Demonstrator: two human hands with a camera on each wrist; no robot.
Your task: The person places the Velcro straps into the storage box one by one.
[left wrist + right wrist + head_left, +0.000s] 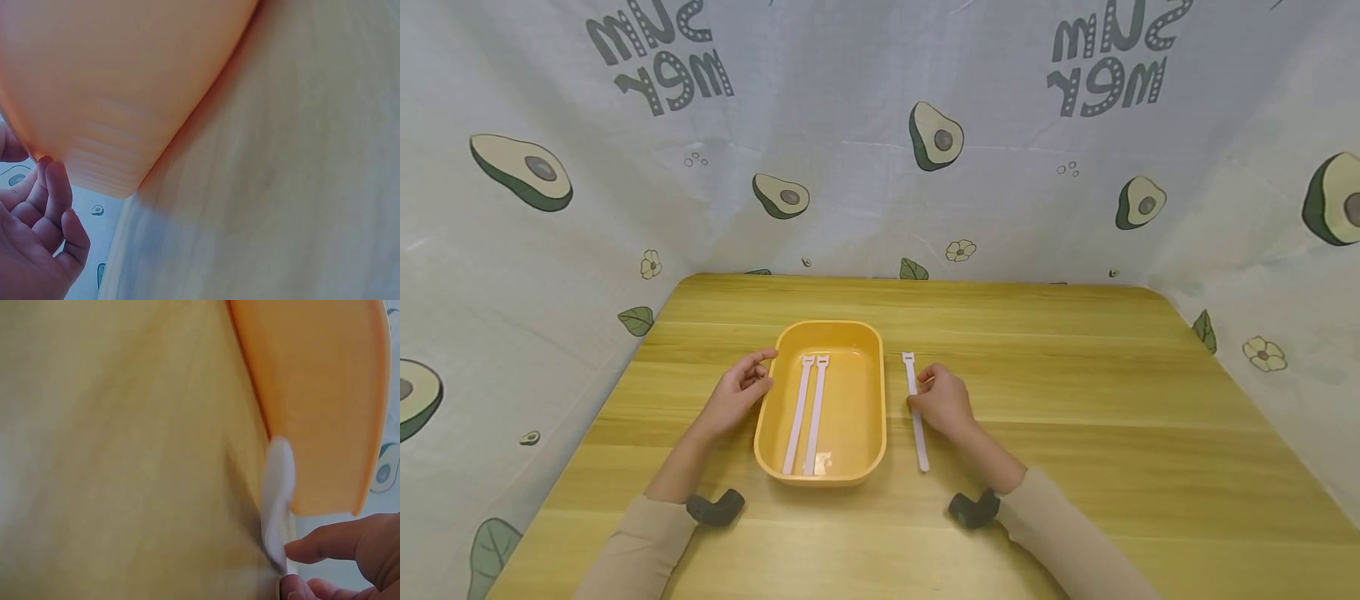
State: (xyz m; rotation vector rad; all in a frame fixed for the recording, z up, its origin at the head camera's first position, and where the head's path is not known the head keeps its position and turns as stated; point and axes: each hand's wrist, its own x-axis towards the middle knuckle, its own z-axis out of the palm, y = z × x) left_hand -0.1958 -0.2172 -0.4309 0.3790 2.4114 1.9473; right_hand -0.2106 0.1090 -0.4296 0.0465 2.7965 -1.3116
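Observation:
A yellow tray [868, 454] stands on the table, with two white cable straps [816, 417] lying side by side in its left half, slotted heads toward the far end. My left hand [741, 393] holds the tray's left rim; in the left wrist view its curled fingers [59, 187] are against the outer wall. To the right of the tray, my right hand [946, 404] pinches a third white cable strap [920, 437] near its middle. The right wrist view shows this strap [278, 481] with its rounded end raised off the wood, thumb [325, 544] against it.
The wooden table [1112, 433] reaches back to a white curtain [850, 100] printed with avocados and lettering. Dark wrist-worn pieces sit by each sleeve, one at the left wrist [717, 508] and one at the right wrist [974, 509].

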